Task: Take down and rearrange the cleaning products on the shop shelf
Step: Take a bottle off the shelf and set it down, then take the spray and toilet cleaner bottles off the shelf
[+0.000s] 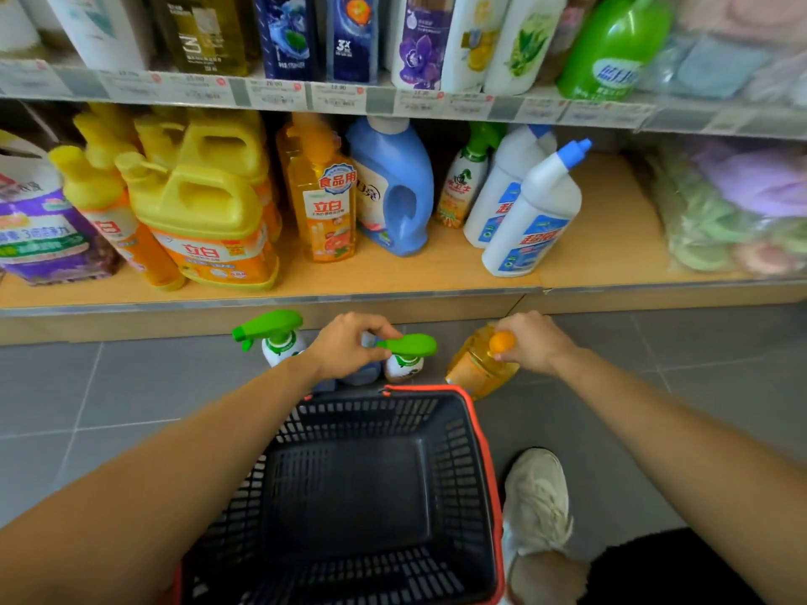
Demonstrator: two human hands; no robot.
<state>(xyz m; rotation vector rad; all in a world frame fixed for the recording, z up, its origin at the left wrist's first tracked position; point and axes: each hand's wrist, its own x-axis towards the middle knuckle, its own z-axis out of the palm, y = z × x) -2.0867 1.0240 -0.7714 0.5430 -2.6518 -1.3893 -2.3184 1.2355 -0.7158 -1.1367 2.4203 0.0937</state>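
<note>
On the grey floor before the bottom shelf stand two white spray bottles with green triggers. My left hand (347, 342) pinches the green trigger of the right spray bottle (406, 358); the left spray bottle (275, 338) stands free beside it. A blue bottle (364, 373) is mostly hidden under my left hand. My right hand (530, 340) grips the neck of an orange dish soap bottle (474, 364) with an orange cap, tilted on the floor to the right. The bottom shelf (436, 272) holds yellow jugs, an orange soap bottle (327, 203), a blue detergent jug (393, 185) and white toilet cleaners (532, 211).
A black basket with a red rim (484, 451) sits on the floor between my arms, with nothing in it. My white shoe (539, 499) is right of it. Bagged cloths (733, 203) fill the shelf's right end, and a purple pack (39, 229) the left.
</note>
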